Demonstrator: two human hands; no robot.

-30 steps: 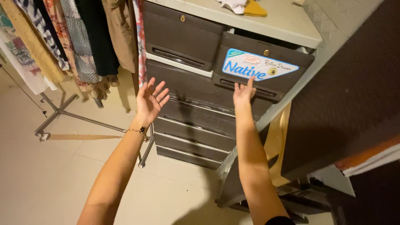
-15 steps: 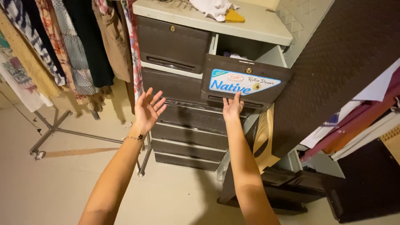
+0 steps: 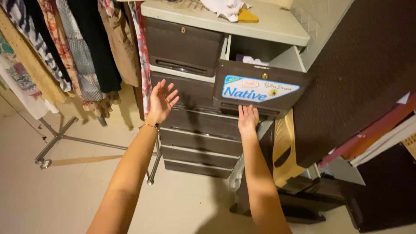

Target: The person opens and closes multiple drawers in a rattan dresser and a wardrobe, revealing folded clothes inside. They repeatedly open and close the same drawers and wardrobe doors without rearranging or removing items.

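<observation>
A dark brown plastic drawer cabinet [image 3: 199, 130] with a pale top stands ahead. Its top right drawer [image 3: 260, 89], with a blue and white sticker on the front, is pulled out, and pale cloth shows inside. My right hand [image 3: 248, 118] has its fingertips hooked under that drawer's handle slot. My left hand [image 3: 161, 101] is raised, open, palm turned inward, in front of the cabinet's left side, touching nothing. A thin bracelet is on the left wrist.
Hanging clothes [image 3: 65, 47] on a metal rack [image 3: 65, 138] fill the left. White cloth and a yellow item [image 3: 236, 11] lie on the cabinet top. A large dark brown panel [image 3: 359, 73] leans at the right, with a tan chair [image 3: 284, 147] beside it.
The top right drawer has come out of the cabinet, pulled by my right hand. My left hand stayed raised and open, drifting slightly up.
</observation>
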